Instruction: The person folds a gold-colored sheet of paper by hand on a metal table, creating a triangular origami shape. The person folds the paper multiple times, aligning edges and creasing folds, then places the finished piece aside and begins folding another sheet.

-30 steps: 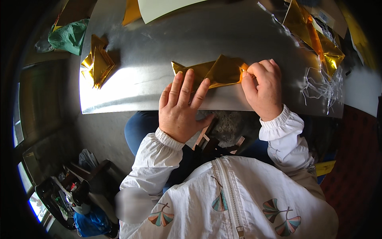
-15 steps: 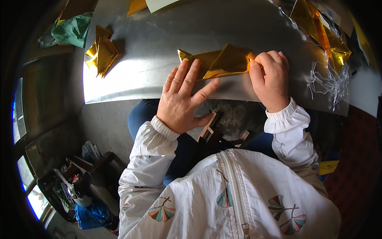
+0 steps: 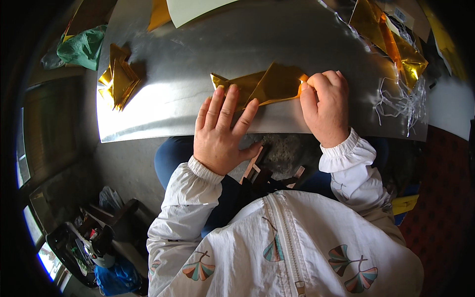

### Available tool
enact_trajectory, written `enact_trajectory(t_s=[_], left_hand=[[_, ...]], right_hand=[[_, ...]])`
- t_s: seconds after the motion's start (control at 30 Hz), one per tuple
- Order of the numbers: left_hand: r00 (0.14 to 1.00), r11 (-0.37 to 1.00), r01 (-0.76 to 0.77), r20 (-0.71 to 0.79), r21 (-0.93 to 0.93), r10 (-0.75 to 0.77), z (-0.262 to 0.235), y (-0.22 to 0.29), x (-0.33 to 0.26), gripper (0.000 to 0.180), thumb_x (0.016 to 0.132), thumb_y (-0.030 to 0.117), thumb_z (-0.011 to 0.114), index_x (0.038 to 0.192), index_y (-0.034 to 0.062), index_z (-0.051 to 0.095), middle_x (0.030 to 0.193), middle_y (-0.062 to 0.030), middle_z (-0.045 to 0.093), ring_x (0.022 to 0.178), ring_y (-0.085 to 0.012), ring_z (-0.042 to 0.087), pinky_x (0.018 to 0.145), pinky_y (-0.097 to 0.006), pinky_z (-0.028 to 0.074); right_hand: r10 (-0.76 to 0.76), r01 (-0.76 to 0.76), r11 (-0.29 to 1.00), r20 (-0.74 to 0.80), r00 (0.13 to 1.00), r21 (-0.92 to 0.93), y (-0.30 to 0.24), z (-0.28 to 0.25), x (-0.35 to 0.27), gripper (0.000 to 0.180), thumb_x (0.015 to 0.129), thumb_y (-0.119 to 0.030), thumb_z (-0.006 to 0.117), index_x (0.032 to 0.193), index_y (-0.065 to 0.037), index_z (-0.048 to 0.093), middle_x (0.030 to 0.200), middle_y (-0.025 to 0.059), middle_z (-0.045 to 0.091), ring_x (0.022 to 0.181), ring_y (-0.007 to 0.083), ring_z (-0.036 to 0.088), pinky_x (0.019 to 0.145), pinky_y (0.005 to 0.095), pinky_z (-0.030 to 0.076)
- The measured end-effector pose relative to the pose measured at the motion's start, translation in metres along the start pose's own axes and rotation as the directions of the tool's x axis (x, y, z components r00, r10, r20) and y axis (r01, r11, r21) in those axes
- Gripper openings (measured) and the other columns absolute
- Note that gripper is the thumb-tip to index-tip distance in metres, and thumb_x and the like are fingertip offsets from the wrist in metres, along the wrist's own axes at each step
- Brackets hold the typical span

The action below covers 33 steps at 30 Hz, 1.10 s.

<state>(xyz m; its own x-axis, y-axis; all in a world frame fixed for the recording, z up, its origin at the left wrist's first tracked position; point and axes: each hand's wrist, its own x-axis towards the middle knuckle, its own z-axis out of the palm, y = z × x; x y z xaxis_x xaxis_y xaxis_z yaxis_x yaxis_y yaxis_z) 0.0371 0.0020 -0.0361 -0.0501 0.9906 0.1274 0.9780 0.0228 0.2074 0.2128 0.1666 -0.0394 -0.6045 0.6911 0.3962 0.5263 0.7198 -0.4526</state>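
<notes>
Far left, off the surface (image 3: 198,54): one green bag (image 3: 81,47), crumpled. Below it, at the lower left edge, a blue bag (image 3: 116,277) is seen on the floor beside dark clutter.

On the surface, left part: one stack of folded gold foil (image 3: 118,78), pieces not countable.

Top edge: one pale sheet (image 3: 193,7), with an orange-gold piece (image 3: 159,12) just left of it.

Centre: one gold foil sheet (image 3: 269,85), folded into triangular flaps, laid flat near the front edge. Left hand (image 3: 222,131) is spread open, palm down, fingertips pressed on the foil's left part; nothing is held in a grip. Right hand (image 3: 326,106) is closed, with the foil's right corner pinched between thumb and fingers.

Right part: a heap of gold wrappers (image 3: 396,44) with orange strips, count unclear; one tangle of clear plastic strands (image 3: 401,101) just below it. A small white label (image 3: 402,15) is seen at the top right, rectangular, print too small to read.
</notes>
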Motion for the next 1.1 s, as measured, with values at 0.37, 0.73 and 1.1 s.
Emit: enact_trajectory(t_s=[0.37, 0.73, 1.1], left_hand=[[1.0, 0.999, 0.013, 0.019, 0.032, -0.014, 0.0, 0.001, 0.0, 0.093, 0.061, 0.049, 0.084, 0.144, 0.0276, 0.047, 0.152, -0.0184, 0.037, 0.14, -0.0399, 0.035, 0.11, -0.052, 0.033], [1.0, 0.999, 0.02, 0.015, 0.027, -0.02, -0.001, 0.002, 0.001, 0.096, 0.061, 0.048, 0.084, 0.146, 0.0254, 0.045, 0.151, -0.0195, 0.037, 0.14, -0.0402, 0.034, 0.11, -0.052, 0.033], [0.999, 0.999, 0.036, 0.002, 0.039, -0.036, 0.001, 0.003, 0.0, 0.094, 0.062, 0.046, 0.083, 0.145, 0.026, 0.045, 0.151, -0.0186, 0.038, 0.139, -0.0399, 0.036, 0.11, -0.052, 0.034]], right_hand=[[0.056, -0.058, 0.976, 0.016, 0.998, 0.208, 0.016, -0.016, -0.009, 0.012, 0.085, -0.011, 0.067, 0.091, -0.003, 0.063, 0.093, 0.0112, 0.058, 0.087, 0.0283, 0.057, 0.079, 0.0385, 0.047], [0.11, -0.108, 0.972, 0.004, 0.994, 0.21, 0.015, -0.008, 0.005, 0.014, 0.083, -0.012, 0.07, 0.079, -0.006, 0.059, 0.076, 0.0058, 0.059, 0.073, 0.0249, 0.059, 0.068, 0.0382, 0.045], [0.065, -0.061, 0.997, -0.09, 0.994, 0.047, 0.012, -0.001, 0.007, 0.015, 0.082, -0.014, 0.072, 0.079, -0.008, 0.059, 0.081, 0.0057, 0.06, 0.08, 0.0263, 0.059, 0.076, 0.0407, 0.045]])
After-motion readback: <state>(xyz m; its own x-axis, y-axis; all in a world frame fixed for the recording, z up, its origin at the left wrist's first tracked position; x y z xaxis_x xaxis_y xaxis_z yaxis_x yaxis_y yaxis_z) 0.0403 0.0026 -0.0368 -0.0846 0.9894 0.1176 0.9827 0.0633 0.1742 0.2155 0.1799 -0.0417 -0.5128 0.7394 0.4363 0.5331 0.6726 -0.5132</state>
